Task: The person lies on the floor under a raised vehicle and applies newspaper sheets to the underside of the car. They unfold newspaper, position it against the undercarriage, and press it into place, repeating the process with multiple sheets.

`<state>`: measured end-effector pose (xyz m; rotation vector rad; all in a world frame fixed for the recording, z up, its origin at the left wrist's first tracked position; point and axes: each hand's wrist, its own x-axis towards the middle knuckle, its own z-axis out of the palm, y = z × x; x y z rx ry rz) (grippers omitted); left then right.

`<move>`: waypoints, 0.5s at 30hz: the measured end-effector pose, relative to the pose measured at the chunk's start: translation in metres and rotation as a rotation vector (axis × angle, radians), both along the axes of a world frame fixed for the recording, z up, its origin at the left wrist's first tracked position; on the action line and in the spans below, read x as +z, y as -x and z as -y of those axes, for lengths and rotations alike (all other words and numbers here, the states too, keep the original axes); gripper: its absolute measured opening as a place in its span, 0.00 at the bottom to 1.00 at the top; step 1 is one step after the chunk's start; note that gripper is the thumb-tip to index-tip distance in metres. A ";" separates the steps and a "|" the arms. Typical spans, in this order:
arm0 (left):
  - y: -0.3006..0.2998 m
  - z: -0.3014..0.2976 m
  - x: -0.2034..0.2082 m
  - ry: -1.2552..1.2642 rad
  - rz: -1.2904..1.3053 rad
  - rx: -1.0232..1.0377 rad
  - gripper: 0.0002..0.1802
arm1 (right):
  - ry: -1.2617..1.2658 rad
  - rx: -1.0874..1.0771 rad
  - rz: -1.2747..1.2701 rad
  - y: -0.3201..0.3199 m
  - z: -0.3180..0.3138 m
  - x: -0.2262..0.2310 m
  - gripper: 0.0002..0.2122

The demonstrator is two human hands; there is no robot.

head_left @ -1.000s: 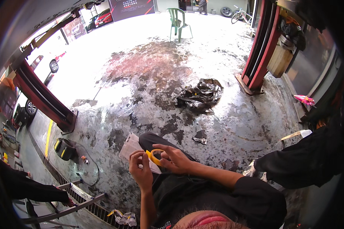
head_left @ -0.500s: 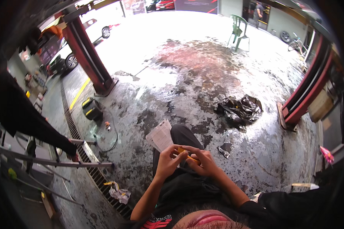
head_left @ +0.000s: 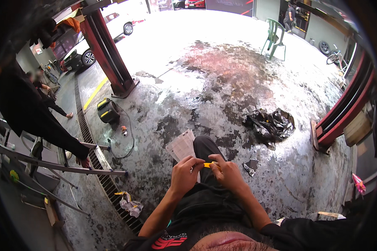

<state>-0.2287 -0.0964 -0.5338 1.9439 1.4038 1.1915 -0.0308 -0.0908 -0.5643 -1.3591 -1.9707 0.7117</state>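
Note:
My left hand (head_left: 185,173) and my right hand (head_left: 230,175) meet over my lap. Between their fingertips is a slim, bright yellow thing (head_left: 207,165), too small and partly covered for me to tell its kind. The right thumb and finger pinch one end, while the left fingertips close on the other. Printed paper sheets (head_left: 180,144) lie just beyond my left hand, against my dark-trousered leg (head_left: 207,147); their lower edge is hidden behind the fingers.
At left, a person's black sleeve (head_left: 56,121) reaches to a metal ladder (head_left: 63,164) beside a floor grate. A black-and-yellow machine (head_left: 108,111) with a cable, a black plastic bag (head_left: 272,125), crumpled paper (head_left: 130,205), a green chair (head_left: 274,37) and red lift posts (head_left: 109,54) stand around.
My hands have drawn slightly apart, and the yellow thing now stretches between their fingertips. The whole scene has shifted rightward in view. Another person now shows at the far left.

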 end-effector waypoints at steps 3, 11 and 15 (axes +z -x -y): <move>-0.005 -0.002 0.027 -0.098 0.031 0.005 0.06 | 0.097 -0.032 -0.159 -0.007 0.001 0.028 0.08; 0.023 -0.063 0.134 -0.305 0.793 0.070 0.09 | -1.153 -0.278 -0.206 -0.052 0.024 0.157 0.08; 0.007 -0.034 0.235 -0.396 0.522 -0.276 0.16 | -1.034 -0.153 -0.490 -0.079 0.032 0.207 0.18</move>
